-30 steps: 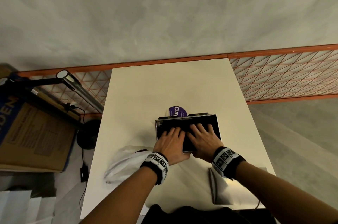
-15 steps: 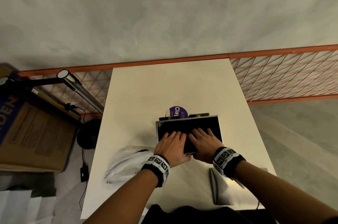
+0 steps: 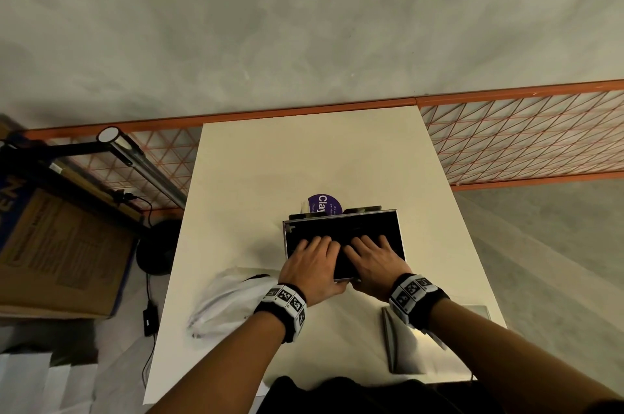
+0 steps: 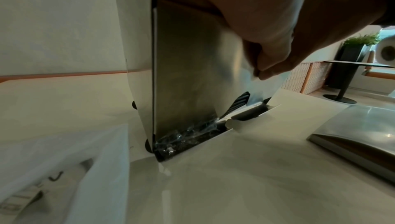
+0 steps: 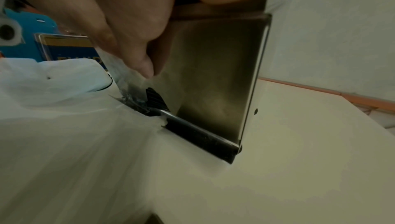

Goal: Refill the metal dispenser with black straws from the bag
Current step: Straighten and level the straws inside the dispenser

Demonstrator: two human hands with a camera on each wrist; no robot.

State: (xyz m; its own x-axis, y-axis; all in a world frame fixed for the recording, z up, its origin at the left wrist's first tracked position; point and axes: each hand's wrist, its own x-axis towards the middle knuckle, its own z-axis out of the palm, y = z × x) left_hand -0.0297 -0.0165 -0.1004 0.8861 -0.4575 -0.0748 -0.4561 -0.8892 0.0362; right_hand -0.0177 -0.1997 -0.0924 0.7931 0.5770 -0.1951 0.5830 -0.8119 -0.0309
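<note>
Both hands, left (image 3: 312,266) & right (image 3: 374,261), fingers flat on straws (image 3: 341,228), dispenser (image 3: 400,228) interior mostly hidden

Both hands lie side by side atop the metal dispenser (image 3: 342,238): left hand (image 3: 312,266) and right hand (image 3: 373,261), fingers extended forward, thumbs hooked over its near wall

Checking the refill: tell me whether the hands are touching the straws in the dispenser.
Touching. The head view shows the left hand and right hand lying flat, fingers spread on the black straws in the open dispenser.
</note>
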